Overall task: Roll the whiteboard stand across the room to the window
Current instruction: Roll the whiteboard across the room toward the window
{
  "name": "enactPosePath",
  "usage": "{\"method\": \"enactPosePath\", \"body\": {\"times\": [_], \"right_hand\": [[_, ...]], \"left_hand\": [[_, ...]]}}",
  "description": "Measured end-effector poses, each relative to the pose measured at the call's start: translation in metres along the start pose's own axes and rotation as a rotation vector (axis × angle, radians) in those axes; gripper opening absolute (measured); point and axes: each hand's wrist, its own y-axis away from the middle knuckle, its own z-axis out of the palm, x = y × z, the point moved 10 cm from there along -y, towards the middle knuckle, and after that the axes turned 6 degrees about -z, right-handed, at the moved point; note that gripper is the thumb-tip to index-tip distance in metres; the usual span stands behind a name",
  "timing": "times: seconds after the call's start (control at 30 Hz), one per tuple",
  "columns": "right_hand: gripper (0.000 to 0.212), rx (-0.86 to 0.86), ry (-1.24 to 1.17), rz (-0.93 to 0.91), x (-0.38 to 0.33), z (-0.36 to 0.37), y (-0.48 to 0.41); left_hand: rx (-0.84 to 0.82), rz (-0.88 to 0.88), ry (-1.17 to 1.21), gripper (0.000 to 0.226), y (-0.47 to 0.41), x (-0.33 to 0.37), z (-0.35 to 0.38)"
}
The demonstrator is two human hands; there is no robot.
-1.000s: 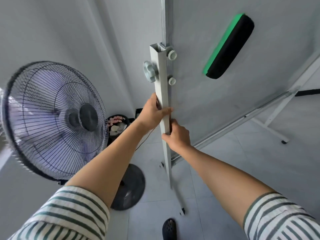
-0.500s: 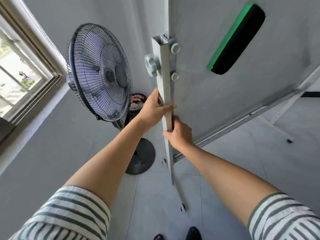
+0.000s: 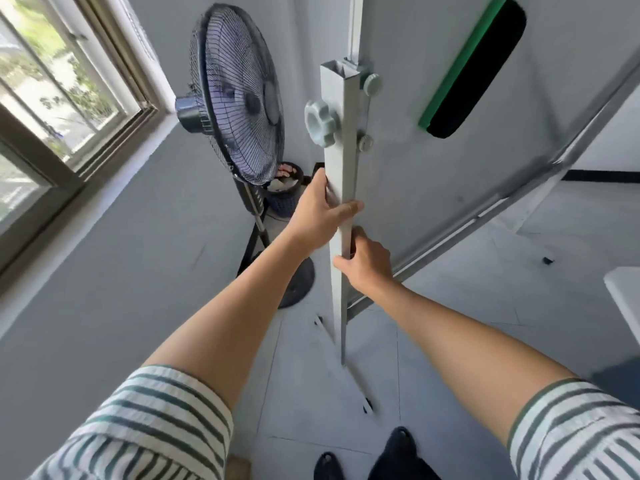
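Grey tiles (image 3: 304, 368) run to a grey wall under the window (image 3: 52, 98) on our left. Our left hand (image 3: 320, 211) and right hand (image 3: 367, 263) both wrap the whiteboard stand's post (image 3: 341, 168), left above right. A pedestal fan (image 3: 239, 109) stands just beside the post, a bin (image 3: 285, 188) behind it; open floor stretches right. Since a second ago, more window shows and the fan sits further right.

pedestal fan (image 3: 239, 109), dark grille, on round base, near wall | dark basket (image 3: 284, 199) behind fan pole, holding pink and white items | black-green eraser (image 3: 474, 67) | grey tiled floor (image 3: 450, 341) | dark shoes (image 3: 394, 452)
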Motion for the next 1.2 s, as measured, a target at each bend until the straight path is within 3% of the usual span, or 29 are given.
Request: {"method": "enactPosePath", "body": {"times": [0.6, 0.9, 1.2], "right_hand": [[0.03, -0.177, -0.035, -0.226, -0.03, 0.037, 0.146], [0.029, -0.252, -0.034, -0.321, -0.066, 0.069, 0.217], [0.035, -0.305, -0.017, -0.398, -0.13, 0.126, 0.291]], "left_hand": [[0.236, -0.289, 0.119, 0.051, 0.195, -0.014, -0.02], [0.302, -0.323, 0.129, 0.033, 0.281, -0.024, -0.052], [0.387, -0.322, 0.162, 0.036, 0.373, -0.051, -0.116]]}}
